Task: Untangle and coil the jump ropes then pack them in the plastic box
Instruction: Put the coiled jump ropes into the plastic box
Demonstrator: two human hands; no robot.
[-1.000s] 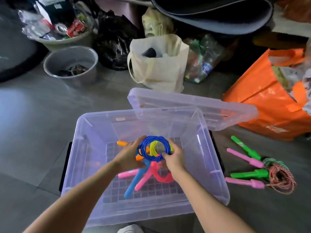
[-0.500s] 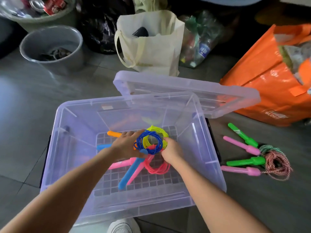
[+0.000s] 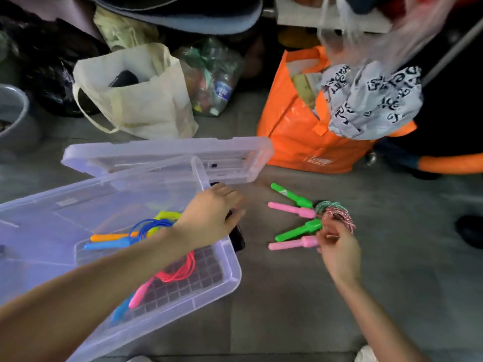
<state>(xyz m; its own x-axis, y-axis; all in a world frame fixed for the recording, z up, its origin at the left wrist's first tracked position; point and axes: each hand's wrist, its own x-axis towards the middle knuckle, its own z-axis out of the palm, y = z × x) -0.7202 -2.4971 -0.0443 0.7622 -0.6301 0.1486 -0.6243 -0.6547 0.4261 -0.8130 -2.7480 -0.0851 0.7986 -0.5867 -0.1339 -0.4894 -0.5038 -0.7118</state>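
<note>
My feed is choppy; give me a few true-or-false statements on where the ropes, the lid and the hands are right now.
1. The striped ropes lie on the floor, outside the plastic box. True.
2. The lid is closed on the box. False: it is off, resting behind the box.
3. The blue rope is in the box. True.
4. The left hand grips a green handle. False: it hovers at the box's right rim, holding nothing.
5. The right hand is at the striped ropes. True.
</note>
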